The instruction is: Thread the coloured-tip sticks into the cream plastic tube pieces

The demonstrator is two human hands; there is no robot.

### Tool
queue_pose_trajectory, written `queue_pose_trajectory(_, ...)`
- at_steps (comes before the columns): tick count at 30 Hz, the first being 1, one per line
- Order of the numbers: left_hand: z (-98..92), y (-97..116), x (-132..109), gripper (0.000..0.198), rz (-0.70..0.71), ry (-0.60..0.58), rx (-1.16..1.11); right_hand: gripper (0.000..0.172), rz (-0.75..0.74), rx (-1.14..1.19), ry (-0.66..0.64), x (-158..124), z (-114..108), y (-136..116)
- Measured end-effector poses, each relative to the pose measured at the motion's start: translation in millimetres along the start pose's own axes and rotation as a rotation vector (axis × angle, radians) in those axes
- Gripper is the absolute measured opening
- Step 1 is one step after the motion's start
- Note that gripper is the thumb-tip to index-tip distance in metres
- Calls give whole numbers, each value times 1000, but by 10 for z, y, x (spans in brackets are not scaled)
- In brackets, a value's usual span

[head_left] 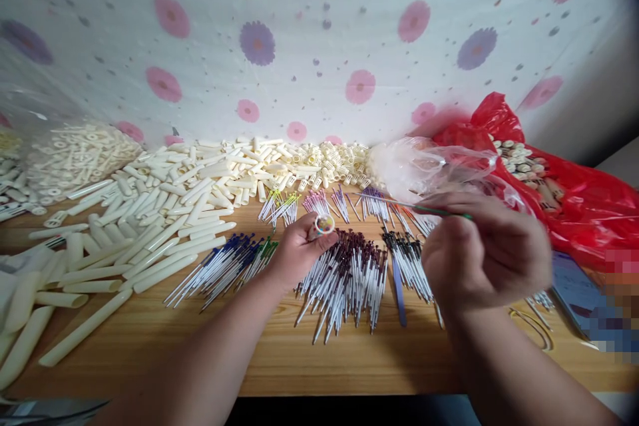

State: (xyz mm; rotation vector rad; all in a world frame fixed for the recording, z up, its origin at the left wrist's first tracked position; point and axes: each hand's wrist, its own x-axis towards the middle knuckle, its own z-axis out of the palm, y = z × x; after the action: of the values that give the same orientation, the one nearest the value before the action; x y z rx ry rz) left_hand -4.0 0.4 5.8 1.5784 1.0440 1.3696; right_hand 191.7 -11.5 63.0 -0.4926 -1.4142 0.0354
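My left hand [294, 249] is closed round a cream pen barrel [324, 224], its round end turned towards me with small coloured spots inside the rim. Between the fingers of my right hand [486, 256] is a thin green pen refill [433, 210], its pale tip pointing left towards the barrel but apart from it. Below and between my hands lies a heap of dark maroon refills [349, 273]. Dark blue refills [219, 265] and green refills [263, 256] lie left of my left hand. Black refills [407, 263] lie near my right hand.
Cream tubes [164, 193] cover the table's back and left. Small bundles of yellow [273, 205], pink [317, 203] and purple refills [373, 205] lie behind. A clear bag [424, 163] and red bag [589, 193] stand right, near rubber bands [539, 333] and a flat dark device [574, 289].
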Motion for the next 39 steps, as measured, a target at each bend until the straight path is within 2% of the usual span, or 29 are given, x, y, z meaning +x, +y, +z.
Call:
queue_pose_trajectory(1,-10,-8,11,30,49,-33,47,21,3,24,47,26,-46,-51)
queue_pose_trajectory(2,-15,-13,21,30,92,-63,80,20,7,37,33,42,-93,-94)
queue_pose_trajectory(8,-3,3,54,25,237,-148,171,12,-24,37,-399,112,-255,-278)
queue_pose_trajectory(11,1,0,63,21,311,-154,180,12,-89,-63,-547,184,-221,-346)
queue_pose_trajectory(13,2,-10,65,21,344,-154,188,12,-142,-110,-591,199,-178,-359)
queue_pose_trajectory(16,4,-26,61,21,349,-145,211,14,-190,-79,-565,144,-104,-328)
queue_pose_trajectory(20,3,-26,51,18,347,-133,232,19,-185,-1,-464,19,8,-254)
queue_pose_trajectory(24,-17,10,36,22,346,-113,319,15,-101,-29,-506,-63,102,-170)
queue_pose_trajectory(27,-50,50,19,34,352,-99,386,16,-57,-110,-545,-100,132,-97)
queue_pose_trajectory(30,-86,77,-1,43,371,-101,410,18,-45,-169,-509,-112,136,-44)
queue_pose_trajectory(34,-103,72,-16,43,397,-73,445,10,-67,-201,-434,-88,137,-25)
queue_pose_trajectory(39,-74,42,-5,42,475,37,549,7,5,-178,-473,-70,144,-9)
